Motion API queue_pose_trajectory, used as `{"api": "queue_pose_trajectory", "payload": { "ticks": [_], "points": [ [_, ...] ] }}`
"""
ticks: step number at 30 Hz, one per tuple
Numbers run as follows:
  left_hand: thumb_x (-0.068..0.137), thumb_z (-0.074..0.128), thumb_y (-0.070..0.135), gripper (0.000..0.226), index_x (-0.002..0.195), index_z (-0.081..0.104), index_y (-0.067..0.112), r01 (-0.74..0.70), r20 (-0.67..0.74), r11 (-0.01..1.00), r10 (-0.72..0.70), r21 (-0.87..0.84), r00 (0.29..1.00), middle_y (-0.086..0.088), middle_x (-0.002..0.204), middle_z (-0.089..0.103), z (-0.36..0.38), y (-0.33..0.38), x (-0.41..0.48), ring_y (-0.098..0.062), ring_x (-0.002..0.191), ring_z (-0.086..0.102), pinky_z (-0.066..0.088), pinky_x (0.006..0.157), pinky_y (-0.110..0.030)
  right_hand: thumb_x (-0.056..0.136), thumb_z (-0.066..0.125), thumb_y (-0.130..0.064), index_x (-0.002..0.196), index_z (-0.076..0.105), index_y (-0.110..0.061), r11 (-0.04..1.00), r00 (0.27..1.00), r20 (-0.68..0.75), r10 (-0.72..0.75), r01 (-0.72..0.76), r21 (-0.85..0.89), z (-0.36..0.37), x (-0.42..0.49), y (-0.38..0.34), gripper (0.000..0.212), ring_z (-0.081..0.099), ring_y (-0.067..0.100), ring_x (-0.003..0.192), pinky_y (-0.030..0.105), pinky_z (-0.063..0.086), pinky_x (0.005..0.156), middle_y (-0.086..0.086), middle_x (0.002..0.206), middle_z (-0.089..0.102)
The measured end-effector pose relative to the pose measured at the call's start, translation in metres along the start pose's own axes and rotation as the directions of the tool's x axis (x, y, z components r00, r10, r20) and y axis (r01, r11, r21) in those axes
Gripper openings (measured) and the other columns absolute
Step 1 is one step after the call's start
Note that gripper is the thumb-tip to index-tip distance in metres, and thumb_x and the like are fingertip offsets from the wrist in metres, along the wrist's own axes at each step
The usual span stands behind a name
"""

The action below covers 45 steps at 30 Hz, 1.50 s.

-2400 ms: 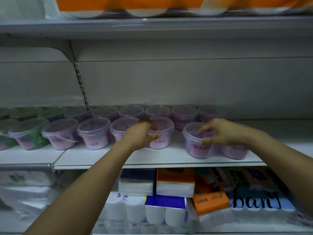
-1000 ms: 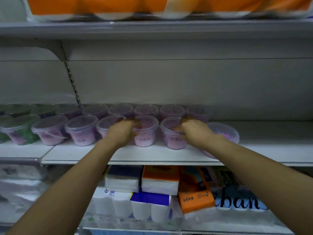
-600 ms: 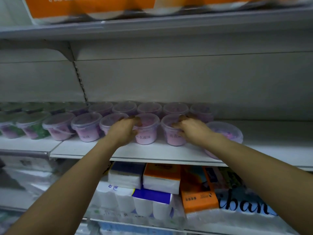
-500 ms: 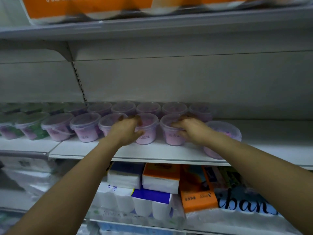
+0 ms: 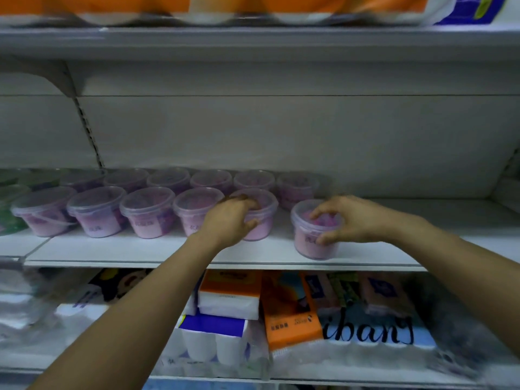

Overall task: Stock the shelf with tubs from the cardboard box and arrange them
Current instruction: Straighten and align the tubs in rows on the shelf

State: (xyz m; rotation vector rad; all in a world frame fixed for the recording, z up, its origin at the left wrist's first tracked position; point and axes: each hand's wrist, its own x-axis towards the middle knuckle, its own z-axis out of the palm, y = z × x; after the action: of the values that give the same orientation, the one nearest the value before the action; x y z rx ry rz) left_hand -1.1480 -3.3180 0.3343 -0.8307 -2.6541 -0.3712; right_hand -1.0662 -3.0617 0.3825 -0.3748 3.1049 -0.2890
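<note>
Both hands have shifted one tub along since a moment ago. The left hand (image 5: 229,220) now curls over the rim of the row's last tub (image 5: 264,227), thumb against its side. The right hand (image 5: 351,220) has left that one and grips the loose tub (image 5: 306,248), fingers hooked over the lid, thumb on the wall. It stands on the shelf (image 5: 140,250) at four o'clock of the row, just apart.
</note>
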Motion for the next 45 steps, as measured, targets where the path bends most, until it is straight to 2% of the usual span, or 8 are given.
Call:
{"api": "queue_pose_trajectory", "payload": {
  "ticks": [15, 26, 28, 30, 33, 38, 41, 45],
  "points": [
    [0.087, 0.066, 0.028, 0.033, 0.118, 0.064, 0.020, 0.124, -0.027, 0.990, -0.126, -0.070, 0.992, -0.001, 0.125, 0.063, 0.004, 0.008, 0.005, -0.021, 0.109, 0.059, 0.052, 0.089, -0.040, 0.085, 0.061, -0.015, 0.123, 0.059, -0.026, 0.991, 0.963, -0.244, -0.112, 0.092, -0.093, 0.033, 0.035, 0.014, 0.039, 0.061, 0.028, 0.101, 0.032, 0.048, 0.073, 0.006, 0.120, 0.063],
    [0.083, 0.065, 0.045, 0.051, 0.129, 0.052, 0.027, 0.070, -0.038, 0.998, -0.070, -0.001, 0.997, 0.002, 0.128, 0.059, 0.006, 0.011, 0.012, -0.020, 0.112, 0.057, 0.049, 0.093, -0.035, 0.092, 0.056, -0.042, 0.136, 0.047, -0.027, 0.975, 0.912, -0.388, -0.136, 0.194, 0.113, 0.037, 0.028, 0.017, 0.047, 0.047, 0.011, 0.119, 0.023, 0.036, 0.094, -0.008, 0.134, 0.050],
    [0.083, 0.063, 0.051, 0.063, 0.139, 0.041, 0.033, 0.010, -0.023, 1.000, -0.010, -0.014, 1.000, 0.004, 0.138, 0.052, 0.011, 0.014, 0.016, -0.020, 0.121, 0.051, 0.045, 0.100, -0.036, 0.096, 0.045, -0.044, 0.141, 0.038, -0.028, 0.853, 0.869, -0.470, 0.158, 0.120, 0.509, 0.036, 0.036, 0.020, 0.048, 0.041, 0.008, 0.122, 0.023, 0.031, 0.098, -0.010, 0.136, 0.043],
    [0.085, 0.059, 0.053, 0.070, 0.146, 0.027, 0.039, -0.067, 0.045, 0.998, 0.067, -0.005, 0.997, 0.007, 0.149, 0.040, 0.015, 0.018, 0.021, -0.018, 0.133, 0.040, 0.037, 0.108, -0.038, 0.098, 0.030, -0.054, 0.149, 0.025, -0.028, 0.493, 0.828, -0.270, 0.492, -0.009, 0.870, 0.039, 0.058, 0.034, 0.058, 0.032, 0.015, 0.137, 0.029, 0.024, 0.110, -0.006, 0.153, 0.029],
    [0.090, 0.053, 0.049, 0.066, 0.147, 0.020, 0.044, -0.128, 0.149, 0.991, 0.131, -0.024, 0.980, 0.009, 0.153, 0.033, 0.018, 0.019, 0.029, -0.013, 0.138, 0.034, 0.032, 0.113, -0.036, 0.087, 0.017, -0.074, 0.151, 0.018, -0.024, 0.107, 0.796, 0.041, 0.603, -0.132, 0.985, 0.042, 0.090, 0.058, 0.081, 0.021, 0.018, 0.144, 0.038, 0.014, 0.119, -0.003, 0.159, 0.016],
    [0.099, 0.042, 0.037, 0.044, 0.143, 0.039, 0.036, -0.161, 0.188, 0.985, 0.170, -0.062, 0.967, 0.010, 0.154, 0.032, 0.015, 0.016, 0.037, -0.011, 0.140, 0.031, 0.025, 0.114, -0.028, 0.089, 0.013, -0.073, 0.145, 0.036, -0.016, 0.043, 0.894, 0.069, 0.442, -0.098, 0.994, 0.042, 0.116, 0.057, 0.084, 0.042, 0.022, 0.134, 0.036, 0.031, 0.113, 0.006, 0.149, 0.040],
    [0.101, 0.040, 0.036, 0.042, 0.142, 0.039, 0.036, -0.163, 0.182, 0.983, 0.177, -0.089, 0.967, 0.011, 0.154, 0.031, 0.015, 0.015, 0.037, -0.010, 0.141, 0.030, 0.025, 0.115, -0.029, 0.092, 0.010, -0.069, 0.117, 0.063, -0.006, 0.045, 0.942, 0.099, 0.322, -0.119, 0.992, 0.043, 0.121, 0.050, 0.086, 0.070, 0.022, 0.092, 0.027, 0.055, 0.076, 0.018, 0.108, 0.070],
    [0.100, 0.041, 0.034, 0.041, 0.142, 0.042, 0.034, -0.177, 0.137, 0.982, 0.185, -0.069, 0.973, 0.010, 0.154, 0.033, 0.016, 0.015, 0.035, -0.011, 0.140, 0.032, 0.024, 0.112, -0.024, 0.096, 0.010, -0.061, 0.118, 0.063, -0.007, 0.040, 0.951, 0.085, 0.299, -0.102, 0.994, 0.048, 0.124, 0.054, 0.079, 0.067, 0.025, 0.100, 0.030, 0.053, 0.076, 0.017, 0.110, 0.069]
  ]
}}
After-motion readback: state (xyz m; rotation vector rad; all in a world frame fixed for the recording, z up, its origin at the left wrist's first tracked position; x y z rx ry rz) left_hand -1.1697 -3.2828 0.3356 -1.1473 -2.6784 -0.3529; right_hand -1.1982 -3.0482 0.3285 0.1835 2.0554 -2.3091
